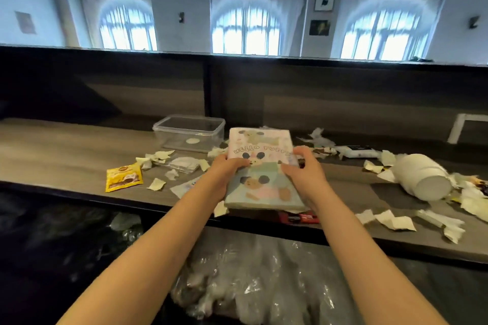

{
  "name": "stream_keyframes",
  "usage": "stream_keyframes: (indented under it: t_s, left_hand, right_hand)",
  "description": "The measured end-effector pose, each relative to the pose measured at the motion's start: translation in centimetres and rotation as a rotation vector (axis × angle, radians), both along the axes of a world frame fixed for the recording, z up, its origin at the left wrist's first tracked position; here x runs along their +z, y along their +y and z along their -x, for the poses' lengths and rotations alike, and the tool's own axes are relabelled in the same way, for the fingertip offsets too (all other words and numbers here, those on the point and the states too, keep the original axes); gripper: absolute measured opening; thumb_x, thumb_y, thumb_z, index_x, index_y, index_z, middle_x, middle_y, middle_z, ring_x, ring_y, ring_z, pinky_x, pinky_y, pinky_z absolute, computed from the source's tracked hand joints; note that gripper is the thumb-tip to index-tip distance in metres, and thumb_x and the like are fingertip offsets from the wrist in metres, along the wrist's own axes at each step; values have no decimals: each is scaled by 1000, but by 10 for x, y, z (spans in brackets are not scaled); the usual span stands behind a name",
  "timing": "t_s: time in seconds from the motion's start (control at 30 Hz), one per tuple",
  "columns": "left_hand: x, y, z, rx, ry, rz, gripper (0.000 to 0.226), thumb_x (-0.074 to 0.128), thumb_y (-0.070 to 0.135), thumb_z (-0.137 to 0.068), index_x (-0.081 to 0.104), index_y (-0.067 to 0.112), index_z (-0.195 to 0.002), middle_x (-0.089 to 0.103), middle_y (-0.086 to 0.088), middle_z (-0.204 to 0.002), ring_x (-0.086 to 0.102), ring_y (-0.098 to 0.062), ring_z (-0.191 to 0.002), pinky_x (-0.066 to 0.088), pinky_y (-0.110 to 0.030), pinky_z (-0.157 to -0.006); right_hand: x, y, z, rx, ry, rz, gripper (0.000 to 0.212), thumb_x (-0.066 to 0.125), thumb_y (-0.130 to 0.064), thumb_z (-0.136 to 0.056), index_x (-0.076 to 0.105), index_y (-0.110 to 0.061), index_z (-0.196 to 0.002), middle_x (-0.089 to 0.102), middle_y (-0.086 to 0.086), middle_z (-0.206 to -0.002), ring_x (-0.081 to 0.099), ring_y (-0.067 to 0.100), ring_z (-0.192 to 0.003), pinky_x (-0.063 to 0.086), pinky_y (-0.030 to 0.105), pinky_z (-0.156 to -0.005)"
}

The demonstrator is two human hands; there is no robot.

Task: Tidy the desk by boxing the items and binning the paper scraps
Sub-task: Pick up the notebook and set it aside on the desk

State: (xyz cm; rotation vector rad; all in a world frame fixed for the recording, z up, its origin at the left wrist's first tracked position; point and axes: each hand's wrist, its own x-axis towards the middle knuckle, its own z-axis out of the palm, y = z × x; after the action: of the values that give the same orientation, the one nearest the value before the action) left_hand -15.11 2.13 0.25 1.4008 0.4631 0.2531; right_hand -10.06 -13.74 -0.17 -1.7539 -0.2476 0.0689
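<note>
Over the middle of the desk I hold a pastel "Hello Puppy" packet (261, 166). My left hand (227, 166) grips its left edge and my right hand (303, 169) grips its right edge. Behind it stands a clear plastic box (190, 132) with no lid and nothing large inside. White paper scraps (158, 183) lie scattered left of the packet, with more paper scraps along the right front edge. A yellow sachet (122, 177) lies at the left. A red wrapper (301, 218) peeks out under the packet.
A white jar (420, 179) lies on its side at the right. A dark and white wipes pack (359, 152) sits behind it. A clear plastic bag (264, 280) holding crumpled scraps hangs below the desk's front edge. A dark partition runs along the back.
</note>
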Motion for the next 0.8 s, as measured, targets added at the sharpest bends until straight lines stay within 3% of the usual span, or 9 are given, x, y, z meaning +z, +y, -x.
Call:
stream_keyframes:
  t_s: [0.1, 0.2, 0.33, 0.5, 0.63, 0.7, 0.8]
  left_hand:
    - [-3, 35, 39, 59, 6, -54, 24, 61, 6, -86, 47, 6, -105, 63, -13, -95, 64, -25, -78, 53, -34, -56]
    - [-6, 76, 67, 92, -1, -65, 37, 64, 10, -85, 48, 3, -118, 64, -15, -106, 66, -30, -88, 57, -39, -64]
    - [-14, 131, 96, 145, 8, -190, 31, 61, 16, -88, 57, 4, -117, 67, -10, -98, 65, -23, -80, 52, -31, -59]
    - [-20, 209, 115, 245, 149, -376, 37, 65, 23, -83, 57, 7, -115, 65, -8, -111, 63, -24, -95, 51, -29, -66]
    - [-16, 269, 116, 278, 213, -484, 40, 67, 20, -73, 58, 8, -110, 66, -8, -107, 63, -22, -89, 48, -25, -59]
    - [-13, 296, 113, 261, 274, -514, 43, 68, 24, -72, 55, 10, -111, 65, -7, -107, 62, -20, -89, 49, -26, -61]
    - [-11, 332, 103, 252, 328, -537, 33, 66, 20, -81, 48, 11, -107, 58, -1, -93, 56, -11, -76, 41, -19, -50]
  right_hand:
    - [-5, 38, 27, 65, 1, -20, 45, 61, -11, -88, 46, -21, -129, 51, 5, -128, 58, 26, -105, 55, 41, -83]
    - [-8, 80, 43, 110, 32, -66, 42, 61, -9, -88, 47, -23, -125, 51, 4, -122, 59, 27, -105, 55, 45, -85]
    - [-13, 143, 57, 169, 12, -88, 44, 64, -12, -84, 48, -30, -121, 52, 3, -125, 59, 28, -107, 54, 48, -87]
    - [-20, 229, 64, 240, -47, -40, 42, 61, -9, -84, 48, -24, -121, 53, 0, -121, 56, 20, -103, 54, 41, -87]
    - [-21, 293, 63, 324, -13, 31, 46, 53, -2, -83, 45, -20, -125, 50, 4, -127, 55, 21, -102, 50, 24, -66]
    - [-21, 320, 60, 392, -25, 128, 57, 53, 0, -82, 39, -21, -133, 43, 4, -136, 51, 23, -115, 49, 29, -80]
    - [-16, 357, 57, 483, -52, 287, 70, 59, -1, -80, 33, -22, -141, 32, 5, -145, 44, 27, -125, 48, 37, -96]
